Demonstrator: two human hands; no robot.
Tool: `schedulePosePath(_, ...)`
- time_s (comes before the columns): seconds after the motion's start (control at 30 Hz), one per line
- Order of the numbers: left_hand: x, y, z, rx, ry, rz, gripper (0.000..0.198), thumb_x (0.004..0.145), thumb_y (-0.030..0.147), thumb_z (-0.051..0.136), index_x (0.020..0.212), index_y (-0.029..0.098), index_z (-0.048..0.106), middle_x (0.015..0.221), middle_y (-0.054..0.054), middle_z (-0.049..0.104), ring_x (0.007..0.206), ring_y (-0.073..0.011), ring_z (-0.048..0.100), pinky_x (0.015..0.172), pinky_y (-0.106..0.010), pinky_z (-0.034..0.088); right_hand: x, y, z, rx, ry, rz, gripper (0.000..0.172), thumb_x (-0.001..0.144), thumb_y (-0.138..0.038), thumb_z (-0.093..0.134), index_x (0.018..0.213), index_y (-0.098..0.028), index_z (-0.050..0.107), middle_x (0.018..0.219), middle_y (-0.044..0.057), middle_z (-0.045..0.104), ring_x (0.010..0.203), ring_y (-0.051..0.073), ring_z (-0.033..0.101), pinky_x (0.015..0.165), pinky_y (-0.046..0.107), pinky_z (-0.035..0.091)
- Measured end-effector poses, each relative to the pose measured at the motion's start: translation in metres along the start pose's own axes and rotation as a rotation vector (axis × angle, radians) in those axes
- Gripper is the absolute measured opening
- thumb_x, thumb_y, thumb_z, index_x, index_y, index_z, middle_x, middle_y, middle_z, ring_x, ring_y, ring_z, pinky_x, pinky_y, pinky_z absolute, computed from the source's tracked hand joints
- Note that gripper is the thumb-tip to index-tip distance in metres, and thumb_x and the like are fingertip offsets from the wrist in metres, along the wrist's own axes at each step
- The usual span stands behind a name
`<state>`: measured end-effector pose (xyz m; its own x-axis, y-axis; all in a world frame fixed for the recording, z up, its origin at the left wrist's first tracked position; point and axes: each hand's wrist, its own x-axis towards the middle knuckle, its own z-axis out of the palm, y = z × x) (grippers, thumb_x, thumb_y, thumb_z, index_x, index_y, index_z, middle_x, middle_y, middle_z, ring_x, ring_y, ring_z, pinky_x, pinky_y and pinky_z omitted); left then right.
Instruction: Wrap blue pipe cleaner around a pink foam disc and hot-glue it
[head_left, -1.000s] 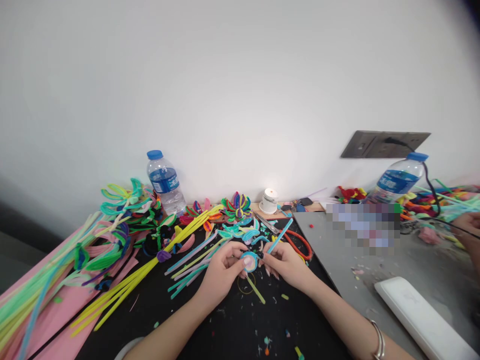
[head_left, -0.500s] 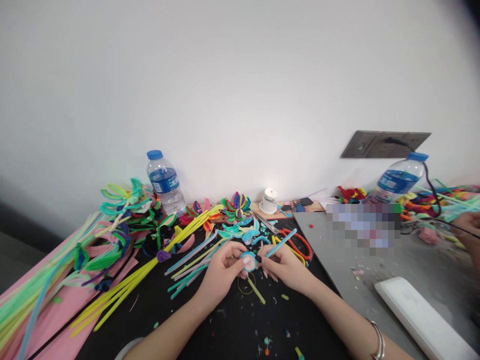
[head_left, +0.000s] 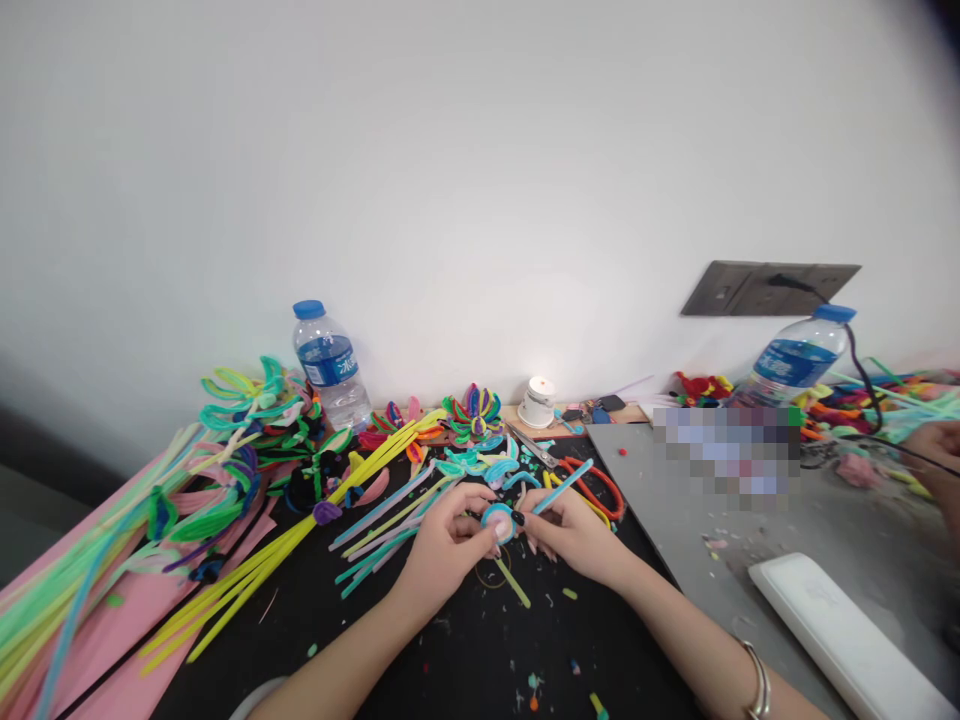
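Between our two hands, near the middle of the black counter [head_left: 465, 655], sits a small round piece [head_left: 498, 521] with a light-blue rim and a paler centre. Our left hand [head_left: 452, 530] grips its left edge, thumb on the near side and fingers curled behind, a hold that seems meant to steady it while leaving its face in sight. Our right hand [head_left: 574, 528] is closed in a pinch on a light-blue stem [head_left: 564, 485], which sticks out toward the far right; held low, close to the round piece, it probably gives us finer control there. A small dark bit [head_left: 517, 518] shows at the right fingertips; we cannot tell what it is, nor whether stem and round piece are joined.

Just left of our left hand, loose pastel stems [head_left: 379, 537] fan out, likely left within easy reach. The scissors [head_left: 541, 453] lie beyond our right hand, perhaps handy for trimming yet out of the working space. Farther left, a purple tie [head_left: 327, 513] gathers a bundle of yellow stems [head_left: 247, 590], presumably to stop them scattering. A many-coloured flower [head_left: 474, 415] rests at the far edge, near the wall, where our elbows seem unlikely to crush it, beside a white container [head_left: 537, 402].
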<state>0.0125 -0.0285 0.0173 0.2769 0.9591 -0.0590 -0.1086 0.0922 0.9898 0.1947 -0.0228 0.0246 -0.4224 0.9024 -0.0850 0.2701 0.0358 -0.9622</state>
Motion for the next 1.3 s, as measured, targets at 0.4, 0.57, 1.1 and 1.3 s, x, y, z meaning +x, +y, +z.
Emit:
schedulePosePath(0.4,0.0009,-0.0030,-0.0028,0.062,-0.009,-0.006,0.021,0.072,0.032,0.064,0.084,0.016,0.056,0.074,0.001,0.056,0.051,-0.0118,0.060,0.049,-0.023,0.050,-0.0002,-0.0038,0.0005,-0.036,-0.002,0.002,0.019,0.082,-0.031,0.048,0.069,-0.017,0.050,0.054,-0.004,0.049,0.042,0.008,0.042,0.042,0.018,0.033)
schedulePosePath(0.57,0.0003,-0.0051,-0.0025,0.050,-0.024,-0.020,0.021,0.071,0.031,0.065,0.084,0.016,0.058,0.076,0.001,0.056,0.050,-0.0115,0.061,0.048,-0.023,0.050,-0.0003,-0.0062,-0.0038,-0.127,0.033,-0.011,0.032,0.085,-0.037,0.045,0.062,-0.016,0.052,0.045,-0.005,0.042,0.039,0.008,0.039,0.041,0.020,0.028)
schedulePosePath(1.1,-0.0006,0.0003,-0.0004,0.063,-0.145,-0.038,0.020,0.074,0.027,0.063,0.088,0.016,0.056,0.061,0.002,0.058,0.051,-0.0107,0.059,0.053,-0.022,0.050,0.0012,-0.0028,-0.0081,-0.121,0.111,-0.095,0.040,0.087,-0.041,0.041,0.056,-0.017,0.042,0.049,-0.005,0.036,0.046,0.008,0.033,0.045,0.021,0.026)
schedulePosePath(1.3,0.0003,-0.0030,-0.0017,0.047,-0.097,0.064,0.017,0.074,0.026,0.063,0.088,0.019,0.056,0.095,-0.001,0.051,0.054,-0.0073,0.059,0.052,-0.021,0.050,0.0009,-0.0038,-0.0042,-0.052,0.030,-0.035,0.032,0.086,-0.042,0.045,0.069,-0.015,0.052,0.051,-0.004,0.046,0.039,0.007,0.039,0.040,0.019,0.029)
